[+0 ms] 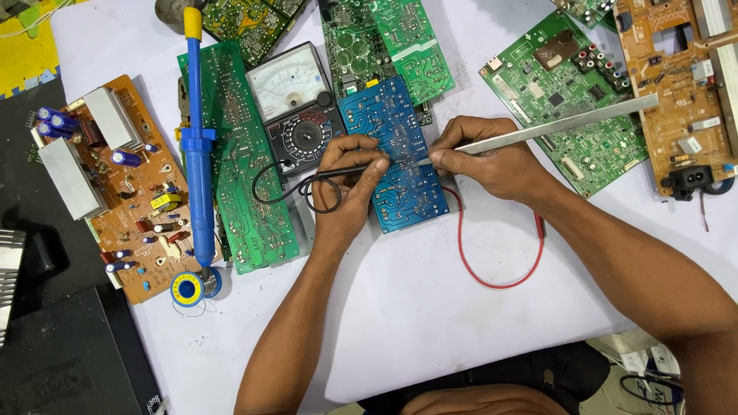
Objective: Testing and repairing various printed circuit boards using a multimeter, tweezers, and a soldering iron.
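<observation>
Head view, looking straight down on a white worktop (pixel 405 312) crowded with electronics. Left hand (pixel 348 180) closed around a thin black probe (pixel 343 172), fingers pinching it, tip laid on a blue circuit board (pixel 393 153) at centre. Right hand (pixel 486 158) closed on long metal tweezers (pixel 558 127), point touching the same blue board just beside the probe tip, handle slanting up to the right. Black lead (pixel 291 190) looping from the probe toward an analog meter (pixel 296 104) lying just left of the blue board. Red wire (pixel 502 268) curving across the worktop below the right wrist. Long green board (pixel 241 171) left of the meter, with a blue and yellow solder sucker (pixel 197 148) lying beside it. Small solder spool (pixel 188 289) near the sucker's lower end. Brown board (pixel 127 187) with silver heat sinks at far left. More green boards (pixel 566 102) above and right, another brown board (pixel 696 81) at the right edge.
</observation>
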